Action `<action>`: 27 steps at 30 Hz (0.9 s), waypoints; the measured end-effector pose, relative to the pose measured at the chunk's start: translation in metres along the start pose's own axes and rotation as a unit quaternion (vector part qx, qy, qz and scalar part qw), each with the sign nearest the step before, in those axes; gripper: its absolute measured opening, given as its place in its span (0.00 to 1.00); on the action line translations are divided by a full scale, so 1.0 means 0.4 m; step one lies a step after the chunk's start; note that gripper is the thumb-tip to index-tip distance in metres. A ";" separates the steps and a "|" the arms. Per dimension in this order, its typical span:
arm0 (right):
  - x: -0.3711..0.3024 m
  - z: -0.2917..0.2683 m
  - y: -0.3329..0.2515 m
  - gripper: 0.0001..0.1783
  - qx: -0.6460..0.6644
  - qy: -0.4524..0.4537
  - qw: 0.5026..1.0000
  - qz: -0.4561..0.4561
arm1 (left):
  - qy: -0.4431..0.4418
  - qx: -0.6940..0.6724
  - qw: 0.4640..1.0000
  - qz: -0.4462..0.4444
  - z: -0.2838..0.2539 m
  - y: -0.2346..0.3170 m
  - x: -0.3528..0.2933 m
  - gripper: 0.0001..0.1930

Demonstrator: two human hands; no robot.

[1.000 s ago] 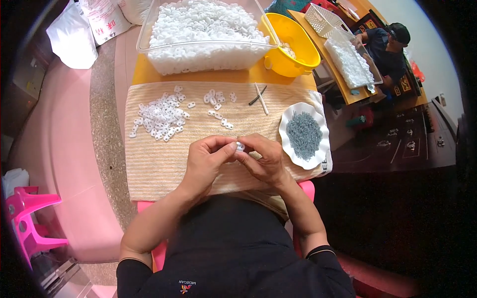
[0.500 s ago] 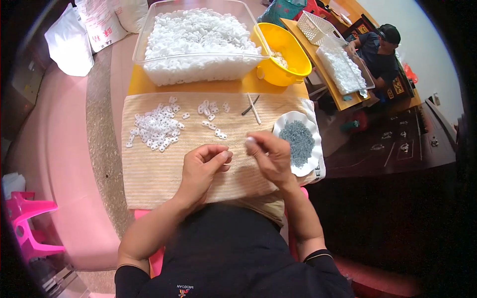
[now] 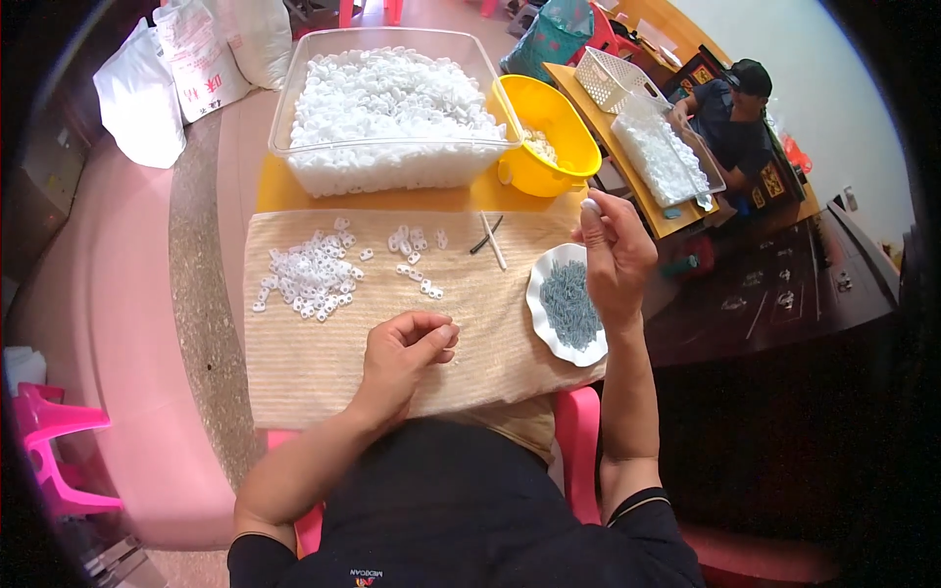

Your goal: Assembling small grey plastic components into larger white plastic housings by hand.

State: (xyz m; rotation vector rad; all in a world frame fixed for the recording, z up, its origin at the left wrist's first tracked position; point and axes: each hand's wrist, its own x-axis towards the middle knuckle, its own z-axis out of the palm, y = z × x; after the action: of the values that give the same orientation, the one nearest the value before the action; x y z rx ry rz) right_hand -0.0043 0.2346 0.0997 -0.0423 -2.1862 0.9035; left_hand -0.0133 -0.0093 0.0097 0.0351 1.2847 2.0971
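Note:
Fingers curled and thumb against the index finger, my left hand [image 3: 404, 355] is low over the striped towel [image 3: 323, 377]; whatever is in its pinch is too small to make out. My right hand [image 3: 618, 250] is raised past the right edge of the towel, its thumb and index finger pinched; I cannot tell what they hold. Below it sits a white scalloped plate [image 3: 535, 299] filled with short grey pins [image 3: 569, 302], partly covered by the hand. A pile of small white two-holed plastic pieces [image 3: 309, 274] lies on the left, with several more pieces [image 3: 420, 284] scattered nearer the middle.
Behind the towel stand a clear bin [image 3: 392, 167] heaped with white pieces and a yellow basin [image 3: 578, 147]. A white stick [image 3: 495, 243] crosses a black one [image 3: 479, 243]. Another person [image 3: 740, 122] sits at a table at the far right, beside a tray of white pieces [image 3: 662, 162].
My right hand has moved up and to the right, from beside my left hand to beyond the plate. My left hand keeps its pinch over the towel. The view has shifted slightly.

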 end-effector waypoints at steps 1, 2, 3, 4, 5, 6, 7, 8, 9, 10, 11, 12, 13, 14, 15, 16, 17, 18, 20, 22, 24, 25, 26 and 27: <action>0.003 0.000 0.002 0.11 -0.012 0.005 1.000 -0.025 | -0.003 -0.001 1.000 0.001 -0.002 -0.001 0.001 0.08; 0.006 0.000 0.006 0.11 -0.011 0.005 1.000 -0.028 | -0.007 -0.002 1.000 0.002 -0.003 -0.002 0.001 0.08; 0.009 -0.001 0.011 0.11 -0.015 0.023 0.999 -0.044 | -0.007 -0.002 1.000 0.004 -0.003 -0.003 0.001 0.08; 0.014 -0.004 0.013 0.11 -0.020 0.040 0.997 -0.061 | -0.008 -0.004 1.000 0.005 -0.002 -0.004 0.001 0.08; 0.021 -0.007 0.011 0.11 -0.019 0.042 0.997 -0.063 | -0.008 -0.006 1.000 0.007 -0.001 -0.004 0.001 0.08; 0.030 -0.011 0.005 0.11 -0.044 0.066 0.995 -0.065 | -0.009 -0.006 1.000 0.010 0.000 -0.004 -0.001 0.08; 0.039 -0.014 0.003 0.11 -0.068 0.091 0.991 -0.067 | -0.007 -0.003 1.000 0.006 0.000 -0.003 -0.001 0.08; 0.052 -0.014 0.016 0.12 -0.051 0.108 0.988 -0.097 | -0.004 -0.001 1.000 0.002 -0.001 -0.002 -0.002 0.08; 0.070 -0.013 0.017 0.12 -0.049 0.110 0.988 -0.100 | -0.004 0.001 1.000 0.006 -0.003 -0.003 -0.003 0.08; 0.087 -0.014 0.014 0.10 -0.056 0.122 0.986 -0.099 | -0.006 0.002 1.000 0.007 -0.005 -0.007 -0.004 0.08; 0.107 -0.012 0.015 0.08 -0.062 0.133 0.984 -0.099 | -0.007 0.004 1.000 0.008 -0.007 -0.011 -0.004 0.08; 0.134 0.000 0.030 0.08 -0.023 0.142 0.987 -0.069 | -0.007 0.005 1.000 0.010 -0.008 -0.012 -0.005 0.08; 0.166 0.012 0.051 0.10 -0.075 0.133 0.985 -0.080 | -0.006 0.002 1.000 0.011 -0.010 -0.016 -0.006 0.09; 0.198 0.012 0.076 0.11 -0.131 0.126 0.979 -0.091 | -0.011 0.000 1.000 0.011 -0.007 -0.018 -0.006 0.09; 0.221 0.007 0.130 0.13 -0.188 0.094 0.976 -0.062 | -0.015 0.001 1.000 0.011 -0.003 -0.022 -0.003 0.09; 0.219 0.001 0.161 0.13 -0.188 0.094 0.976 -0.064 | -0.013 0.008 1.000 0.011 -0.004 -0.026 0.000 0.09; 0.218 -0.001 0.178 0.13 -0.216 0.075 0.971 -0.070 | -0.010 0.015 1.000 0.011 -0.004 -0.026 0.003 0.09; 0.215 -0.005 0.197 0.13 -0.246 0.056 0.965 -0.076 | -0.011 0.014 1.000 0.012 -0.002 -0.022 0.009 0.09; 0.175 0.024 0.150 0.12 -0.149 0.009 0.989 -0.008 | -0.005 0.018 1.000 0.024 -0.009 -0.014 -0.001 0.09; 0.125 0.041 0.118 0.10 -0.056 -0.046 0.997 0.020 | -0.005 0.018 1.000 0.025 -0.007 -0.003 -0.010 0.09; 0.066 0.067 0.099 0.09 -0.004 -0.107 0.994 0.037 | -0.006 0.026 0.999 0.034 -0.004 0.002 -0.011 0.09; 0.037 0.089 0.079 0.08 0.036 -0.140 0.989 0.032 | 0.000 0.025 0.999 0.032 -0.005 -0.003 -0.011 0.09; 0.010 0.104 0.076 0.08 0.052 -0.174 0.983 0.030 | -0.003 0.022 0.999 0.038 -0.004 -0.008 -0.006 0.08; -0.015 0.119 0.074 0.08 0.069 -0.207 0.976 0.027 | -0.006 0.021 0.999 0.044 -0.002 -0.010 -0.003 0.08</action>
State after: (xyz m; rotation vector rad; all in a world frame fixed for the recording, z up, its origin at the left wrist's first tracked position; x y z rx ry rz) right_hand -0.0384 0.2270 0.0554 0.1704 -2.5045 1.1772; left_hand -0.0104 -0.0095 0.0065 0.1235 1.3413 2.1410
